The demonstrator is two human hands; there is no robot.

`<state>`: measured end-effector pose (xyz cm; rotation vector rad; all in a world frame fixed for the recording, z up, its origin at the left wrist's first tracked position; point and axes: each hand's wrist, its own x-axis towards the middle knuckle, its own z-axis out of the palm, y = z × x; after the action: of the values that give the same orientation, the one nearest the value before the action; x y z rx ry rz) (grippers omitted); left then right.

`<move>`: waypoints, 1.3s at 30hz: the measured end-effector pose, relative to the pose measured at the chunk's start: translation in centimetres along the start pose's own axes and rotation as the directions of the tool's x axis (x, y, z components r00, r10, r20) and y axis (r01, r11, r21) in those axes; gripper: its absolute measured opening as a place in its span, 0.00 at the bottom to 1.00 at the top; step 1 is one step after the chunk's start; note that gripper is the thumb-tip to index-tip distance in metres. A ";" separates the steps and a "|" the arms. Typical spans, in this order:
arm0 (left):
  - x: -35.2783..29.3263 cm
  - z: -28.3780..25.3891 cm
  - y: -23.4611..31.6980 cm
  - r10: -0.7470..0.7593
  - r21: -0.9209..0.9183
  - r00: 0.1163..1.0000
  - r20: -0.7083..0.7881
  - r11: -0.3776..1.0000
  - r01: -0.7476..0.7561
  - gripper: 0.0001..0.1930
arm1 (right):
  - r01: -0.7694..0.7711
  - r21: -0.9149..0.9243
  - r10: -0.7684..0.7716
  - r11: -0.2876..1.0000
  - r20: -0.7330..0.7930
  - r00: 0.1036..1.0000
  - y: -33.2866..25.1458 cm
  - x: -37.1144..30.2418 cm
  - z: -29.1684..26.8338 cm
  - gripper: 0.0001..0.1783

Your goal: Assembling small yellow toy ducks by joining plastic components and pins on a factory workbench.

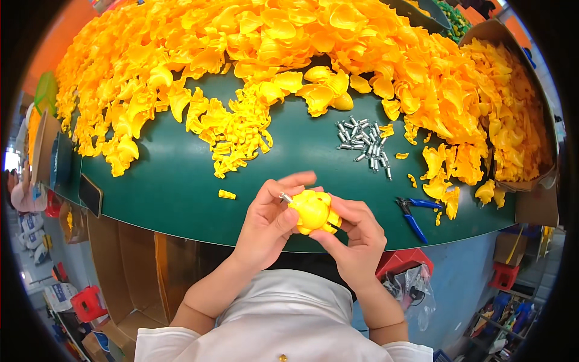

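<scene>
Both my hands hold a rounded yellow plastic part point(312, 212) just above the near edge of the green table point(175, 199). My left hand point(263, 224) grips its left side, with the thumb along it and one finger raised. A small silver metal cylinder point(286, 197) sticks out at the part's upper left, beside the left fingers; whether it sits in the part or is pinched cannot be seen. The right side is clasped by my right hand point(360, 234), near a dark slot. Beyond my hands lie a cluster of similar metal cylinders point(367, 142) and a heap of small yellow pieces point(236, 134).
A great pile of curved yellow shells point(271, 30) covers the far table. Blue-handled cutters point(416, 216) lie on the right, near a carton point(528, 192) of yellow parts. At the left edge rests a dark phone-like slab point(91, 195). Below stand cardboard boxes point(123, 265) and a red stool point(88, 303).
</scene>
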<state>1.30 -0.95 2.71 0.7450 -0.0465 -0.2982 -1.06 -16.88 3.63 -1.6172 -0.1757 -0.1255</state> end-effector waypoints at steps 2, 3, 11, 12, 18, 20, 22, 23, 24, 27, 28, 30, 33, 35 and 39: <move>-0.1 -0.6 -0.6 0.067 0.015 0.998 -0.004 0.998 -0.067 0.13 | -0.049 0.080 0.055 0.996 -0.073 0.996 -0.1 0.0 0.4 0.23; -0.2 -0.5 -0.7 0.063 0.014 0.998 -0.006 0.998 -0.063 0.13 | -0.028 0.046 0.030 0.999 -0.049 0.998 0.1 -0.2 0.3 0.24; -0.5 0.8 0.2 -0.045 -0.171 0.987 -0.154 0.985 0.018 0.23 | 0.010 -0.040 -0.011 0.999 -0.029 1.000 -0.1 0.5 0.4 0.30; -0.4 0.4 -0.2 -0.046 -0.171 0.987 -0.155 0.985 0.019 0.23 | 0.009 -0.040 -0.010 0.999 -0.029 1.000 0.0 0.4 0.4 0.30; -0.4 0.4 -0.3 0.028 0.113 0.997 -0.076 0.993 -0.020 0.29 | 0.175 -0.274 -0.184 0.946 -0.008 0.983 -0.1 0.4 0.5 0.29; -0.6 0.5 -0.2 -0.032 0.130 0.990 -0.136 0.990 0.050 0.32 | 0.232 -0.339 -0.240 0.912 0.018 0.971 -0.2 0.3 0.2 0.28; -0.7 0.4 -0.3 -0.023 0.090 0.994 -0.111 0.995 0.033 0.29 | 0.232 -0.335 -0.246 0.913 0.003 0.969 -0.3 0.1 0.4 0.28; -0.7 0.3 -0.4 -0.009 0.052 0.996 -0.086 0.999 0.013 0.26 | 0.236 -0.328 -0.254 0.915 -0.011 0.967 -0.3 0.0 0.4 0.27; -0.7 0.2 -0.3 -0.012 0.050 0.996 -0.086 0.999 0.017 0.26 | 0.233 -0.330 -0.251 0.915 -0.012 0.968 -0.4 0.1 0.2 0.27; -0.6 -0.4 -0.4 0.057 0.128 0.998 -0.001 0.990 -0.056 0.24 | 0.242 -0.299 -0.243 0.923 0.034 0.969 -0.7 0.4 -0.1 0.27; -0.6 -0.6 -0.5 0.140 0.194 0.989 0.052 0.970 -0.147 0.24 | 0.231 -0.267 -0.230 0.936 0.034 0.973 -0.7 0.1 -0.1 0.26; -0.6 -0.6 -0.5 0.220 0.255 0.969 0.113 0.936 -0.242 0.24 | 0.223 -0.232 -0.222 0.947 0.033 0.975 -0.4 -0.2 0.0 0.26; -0.5 -0.6 -0.4 0.239 0.269 0.966 0.096 0.928 -0.257 0.26 | 0.171 -0.106 -0.171 0.980 0.004 0.985 -0.2 -0.3 0.6 0.26; -0.3 -0.7 -0.2 0.128 0.165 0.989 0.078 0.976 -0.139 0.29 | -0.048 0.274 0.083 0.961 -0.117 0.990 -0.8 -0.2 1.4 0.26; -0.8 -1.6 -0.3 0.139 0.150 0.988 0.064 0.978 -0.147 0.31 | 0.045 0.201 -0.037 0.979 -0.045 0.998 0.0 -0.4 0.5 0.27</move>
<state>0.72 0.11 1.31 0.8833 -0.1746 -0.1780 -1.42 -16.40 3.58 -1.4081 -0.1843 -0.1668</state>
